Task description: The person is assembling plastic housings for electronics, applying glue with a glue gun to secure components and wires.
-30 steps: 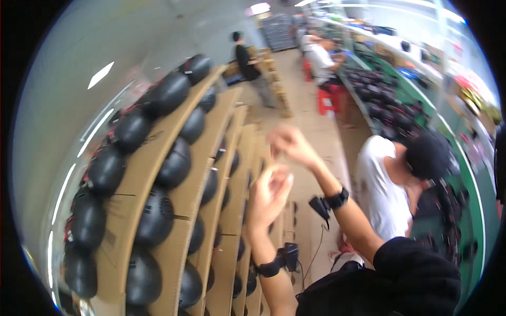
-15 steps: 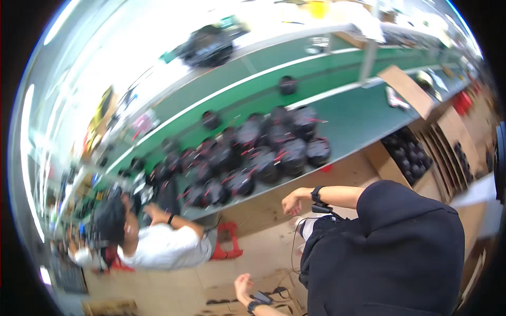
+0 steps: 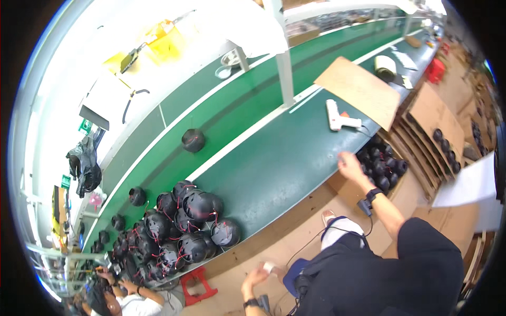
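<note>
My right hand [image 3: 349, 166] is at the near edge of the green worktable [image 3: 269, 174], beside a box of black round parts [image 3: 382, 167]. Its fingers are loosely bent and slightly apart, with nothing seen in them. Low down and away from the table, my left hand [image 3: 256, 277] hangs over the floor, a little blurred, fingers loosely spread and holding nothing visible. Further along the table to the left sits a crowded group of black rounded shells [image 3: 197, 205] with red wires. A white pistol-shaped tool [image 3: 340, 117] with a cord lies on the table beyond my right hand.
Beyond the table runs a green conveyor belt [image 3: 237, 110] carrying a few single shells [image 3: 193, 140]. A cardboard sheet [image 3: 361, 89] lies by the white tool. A co-worker in a white shirt [image 3: 139, 305] works at lower left near a red stool [image 3: 198, 286]. Stacked cardboard trays [image 3: 421, 142] stand at right.
The view has turned right, so the shells and co-worker shift toward the lower left. My right hand has reached out to the table edge near the box; my left hand stays low.
</note>
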`<state>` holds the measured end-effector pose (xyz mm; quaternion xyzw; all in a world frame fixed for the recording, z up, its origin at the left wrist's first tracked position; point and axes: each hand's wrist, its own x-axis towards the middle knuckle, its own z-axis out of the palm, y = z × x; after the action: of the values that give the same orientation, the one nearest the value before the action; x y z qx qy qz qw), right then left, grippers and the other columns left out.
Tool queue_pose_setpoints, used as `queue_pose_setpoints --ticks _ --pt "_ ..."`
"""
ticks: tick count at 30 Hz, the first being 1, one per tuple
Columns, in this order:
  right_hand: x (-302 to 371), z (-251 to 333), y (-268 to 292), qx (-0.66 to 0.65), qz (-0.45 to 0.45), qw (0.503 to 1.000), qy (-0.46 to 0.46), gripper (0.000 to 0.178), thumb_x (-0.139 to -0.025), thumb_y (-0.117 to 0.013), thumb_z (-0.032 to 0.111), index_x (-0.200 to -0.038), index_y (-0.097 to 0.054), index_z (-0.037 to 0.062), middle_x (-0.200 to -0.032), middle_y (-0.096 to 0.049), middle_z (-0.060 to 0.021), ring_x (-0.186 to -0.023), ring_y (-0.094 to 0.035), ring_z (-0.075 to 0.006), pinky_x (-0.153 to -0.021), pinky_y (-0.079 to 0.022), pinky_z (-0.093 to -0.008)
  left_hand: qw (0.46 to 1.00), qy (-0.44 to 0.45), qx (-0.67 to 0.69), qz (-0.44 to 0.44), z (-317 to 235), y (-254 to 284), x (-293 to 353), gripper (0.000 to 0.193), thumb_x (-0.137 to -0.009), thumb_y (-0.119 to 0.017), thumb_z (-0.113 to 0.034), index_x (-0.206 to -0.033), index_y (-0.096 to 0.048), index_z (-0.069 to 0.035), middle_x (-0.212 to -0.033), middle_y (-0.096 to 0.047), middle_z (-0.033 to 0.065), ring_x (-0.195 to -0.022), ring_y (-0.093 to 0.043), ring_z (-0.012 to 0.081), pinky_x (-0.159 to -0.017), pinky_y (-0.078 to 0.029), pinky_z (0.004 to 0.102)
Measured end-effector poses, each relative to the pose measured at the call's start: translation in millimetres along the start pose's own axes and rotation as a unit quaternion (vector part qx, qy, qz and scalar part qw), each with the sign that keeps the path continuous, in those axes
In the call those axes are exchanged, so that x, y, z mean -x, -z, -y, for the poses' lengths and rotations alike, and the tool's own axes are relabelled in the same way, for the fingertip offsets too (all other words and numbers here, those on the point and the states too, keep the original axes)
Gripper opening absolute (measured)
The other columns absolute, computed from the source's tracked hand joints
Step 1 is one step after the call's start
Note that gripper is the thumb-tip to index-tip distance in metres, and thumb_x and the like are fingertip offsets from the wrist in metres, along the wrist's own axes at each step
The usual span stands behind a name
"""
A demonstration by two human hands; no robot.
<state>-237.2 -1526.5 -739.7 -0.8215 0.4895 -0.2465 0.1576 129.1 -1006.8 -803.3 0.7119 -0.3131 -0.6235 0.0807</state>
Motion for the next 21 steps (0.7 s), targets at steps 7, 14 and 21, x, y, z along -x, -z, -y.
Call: queue_pose_setpoints --ticks 7,14,21 --pt "-152 -101 -2 0.116 -0.161 0.98 -0.02 0.046 -0.091 -0.053 0.009 -0.136 -0.048 0.0022 -0.144 -0.045 -0.0224 -0.132 -0.043 -0.0381 -0.11 -0.034 -0.0503 0.907 -0.222 -0.027 -0.357 -387 147 -110 0.046 -0.081 -0.074 -0.029 -0.116 -0.062 -0.002 -0.092 -0.071 0.0188 -0.088 -0.07 0.03 -0.078 -0.056 0.0402" --pt "-160 -105 -50 0.203 -0.118 0.971 -0.033 0.045 -0.095 -0.044 0.011 -0.139 -0.049 0.0024 -0.146 -0.047 -0.0178 -0.133 -0.044 -0.0354 -0.112 -0.03 -0.048 0.664 0.014 0.052 -0.746 -424 394 -208 0.121 -0.062 -0.088 -0.04 -0.152 -0.015 -0.005 -0.135 -0.04 0.0308 -0.126 -0.042 0.0491 -0.102 -0.043 0.0535" --pt "-160 -146 -48 0.169 -0.115 0.979 0.012 0.045 -0.104 -0.036 0.023 -0.138 -0.051 -0.0029 -0.144 -0.05 -0.0206 -0.135 -0.045 -0.0364 -0.113 -0.031 -0.0448 0.655 -0.076 0.076 -0.748 -403 448 -253 0.108 -0.052 -0.094 -0.037 -0.132 -0.035 0.002 -0.123 -0.054 0.0272 -0.115 -0.055 0.0445 -0.097 -0.05 0.048"
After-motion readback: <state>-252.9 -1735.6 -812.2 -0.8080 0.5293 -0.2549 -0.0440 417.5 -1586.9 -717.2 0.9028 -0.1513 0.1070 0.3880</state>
